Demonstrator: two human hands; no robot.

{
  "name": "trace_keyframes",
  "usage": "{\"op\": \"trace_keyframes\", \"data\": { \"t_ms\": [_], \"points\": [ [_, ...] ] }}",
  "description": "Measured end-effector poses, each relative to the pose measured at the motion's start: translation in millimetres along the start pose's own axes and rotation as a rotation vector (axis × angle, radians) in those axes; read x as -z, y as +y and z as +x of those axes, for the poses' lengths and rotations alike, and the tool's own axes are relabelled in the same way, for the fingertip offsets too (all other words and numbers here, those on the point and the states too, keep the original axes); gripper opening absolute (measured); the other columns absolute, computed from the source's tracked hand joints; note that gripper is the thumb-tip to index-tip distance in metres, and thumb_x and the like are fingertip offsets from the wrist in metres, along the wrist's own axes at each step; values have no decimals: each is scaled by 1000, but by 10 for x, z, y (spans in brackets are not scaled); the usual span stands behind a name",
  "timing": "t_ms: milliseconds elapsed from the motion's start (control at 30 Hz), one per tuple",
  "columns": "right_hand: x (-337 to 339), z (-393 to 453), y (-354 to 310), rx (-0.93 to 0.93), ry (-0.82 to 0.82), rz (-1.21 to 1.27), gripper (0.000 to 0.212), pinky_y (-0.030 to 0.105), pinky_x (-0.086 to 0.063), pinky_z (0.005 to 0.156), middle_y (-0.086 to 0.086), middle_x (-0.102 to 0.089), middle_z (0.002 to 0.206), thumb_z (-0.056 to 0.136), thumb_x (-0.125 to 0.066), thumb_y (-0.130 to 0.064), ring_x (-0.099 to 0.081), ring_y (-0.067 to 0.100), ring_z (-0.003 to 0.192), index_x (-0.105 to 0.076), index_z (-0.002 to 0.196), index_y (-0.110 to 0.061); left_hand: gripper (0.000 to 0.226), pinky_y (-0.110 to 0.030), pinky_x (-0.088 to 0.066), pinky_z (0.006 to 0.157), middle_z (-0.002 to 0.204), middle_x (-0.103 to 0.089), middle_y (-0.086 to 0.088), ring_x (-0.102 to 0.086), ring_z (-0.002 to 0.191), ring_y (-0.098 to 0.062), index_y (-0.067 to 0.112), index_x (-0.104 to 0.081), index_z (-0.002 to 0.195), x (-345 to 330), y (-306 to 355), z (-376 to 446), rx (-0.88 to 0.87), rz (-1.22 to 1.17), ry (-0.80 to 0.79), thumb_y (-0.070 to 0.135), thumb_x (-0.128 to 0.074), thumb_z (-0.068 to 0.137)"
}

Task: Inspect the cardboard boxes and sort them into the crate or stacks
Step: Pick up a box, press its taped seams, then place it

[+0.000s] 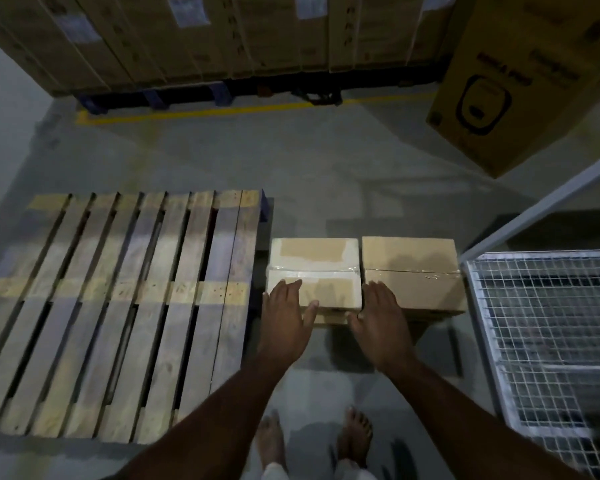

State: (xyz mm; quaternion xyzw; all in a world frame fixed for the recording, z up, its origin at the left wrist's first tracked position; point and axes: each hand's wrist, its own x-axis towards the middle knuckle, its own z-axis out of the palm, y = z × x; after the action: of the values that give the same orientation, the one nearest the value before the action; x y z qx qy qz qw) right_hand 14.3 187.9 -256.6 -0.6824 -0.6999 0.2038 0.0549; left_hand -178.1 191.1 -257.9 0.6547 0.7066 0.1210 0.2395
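Two taped cardboard boxes stand side by side on the floor ahead of me. The paler left box (314, 261) sits on top of another box, whose edge shows just below it. My left hand (286, 315) lies at its near left corner, fingers straight, thumb against the front face. My right hand (381, 317) is at the gap between this box and the browner right box (413, 268), fingers straight, thumb reaching toward the left box's front. A white wire-mesh crate (548, 341) stands to the right of the boxes.
A bare wooden pallet (118, 306) lies to the left of the boxes. Tall cartons on blue pallets (222, 39) line the back, behind a yellow floor line. A large printed carton (520, 81) stands at the back right. My bare feet show at the bottom.
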Motion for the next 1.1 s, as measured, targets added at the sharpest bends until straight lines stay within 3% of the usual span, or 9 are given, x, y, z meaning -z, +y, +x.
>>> {"op": "trace_keyframes", "data": {
  "t_ms": [167, 333, 500, 667, 833, 967, 1033, 1100],
  "points": [
    [-540, 527, 174, -74, -50, 33, 66, 40, -28, 119, 14, -42, 152, 95, -57, -41, -35, 28, 142, -39, 148, -7, 55, -44, -31, 119, 150, -48, -8, -41, 140, -26, 14, -45, 147, -471, -291, 614, 35, 8, -30, 46, -48, 102],
    [-1215, 1015, 348, -156, -78, 70, 69, 39, -22, 121, 14, -32, 159, 98, -55, -42, -27, 28, 147, -31, 152, -6, 69, -47, -22, 123, 162, -31, -13, -26, 150, -29, 9, -31, 156, -1075, -849, 1115, 129, 110, -127, 50, -45, 102],
    [-1841, 1380, 594, -202, -140, 30, 68, 40, -25, 119, 20, -35, 156, 98, -54, -41, -30, 33, 144, -33, 149, -1, 77, -53, -43, 110, 151, -42, -22, -43, 137, -38, 1, -34, 150, -1645, -1511, 1491, 375, -26, -162, 52, -55, 97],
    [-2260, 1555, 751, -344, -189, 87, 69, 44, -38, 107, 21, -42, 144, 95, -58, -41, -39, 35, 131, -35, 144, 0, 83, -53, -49, 104, 146, -48, -16, -51, 130, -34, 4, -32, 151, -1997, -1919, 1659, 534, -247, -173, 52, -64, 91],
    [-2441, 1643, 686, -478, -163, 205, 81, 43, -34, 104, 22, -45, 139, 86, -69, -44, -42, 39, 125, -34, 144, -1, 94, -53, -47, 107, 146, -50, -11, -51, 130, -33, 7, -28, 155, -2053, -2055, 1768, 702, -512, -123, 45, -76, 84],
    [-2204, 1636, 540, -478, -80, 277, 84, 45, -38, 104, 19, -44, 143, 85, -72, -42, -39, 38, 128, -32, 148, -4, 111, -58, -50, 101, 142, -53, -7, -51, 131, -32, 21, -37, 150, -1864, -2049, 1768, 696, -547, -44, 73, -69, 58],
    [-1953, 1626, 457, -476, -21, 320, 77, 45, -38, 103, 17, -48, 140, 86, -71, -42, -40, 37, 127, -38, 146, -6, 101, -58, -46, 105, 147, -49, -6, -46, 135, -32, 24, -36, 151, -1482, -1794, 1742, 637, -538, 13, 72, -67, 68],
    [-1617, 1599, 351, -488, 56, 395, 69, 43, -37, 103, 15, -55, 135, 87, -67, -46, -42, 36, 125, -46, 141, -9, 78, -49, -39, 113, 151, -45, -8, -43, 138, -32, 19, -35, 154, -1016, -1470, 1733, 538, -492, 91, 52, -66, 90]
  ]
}}
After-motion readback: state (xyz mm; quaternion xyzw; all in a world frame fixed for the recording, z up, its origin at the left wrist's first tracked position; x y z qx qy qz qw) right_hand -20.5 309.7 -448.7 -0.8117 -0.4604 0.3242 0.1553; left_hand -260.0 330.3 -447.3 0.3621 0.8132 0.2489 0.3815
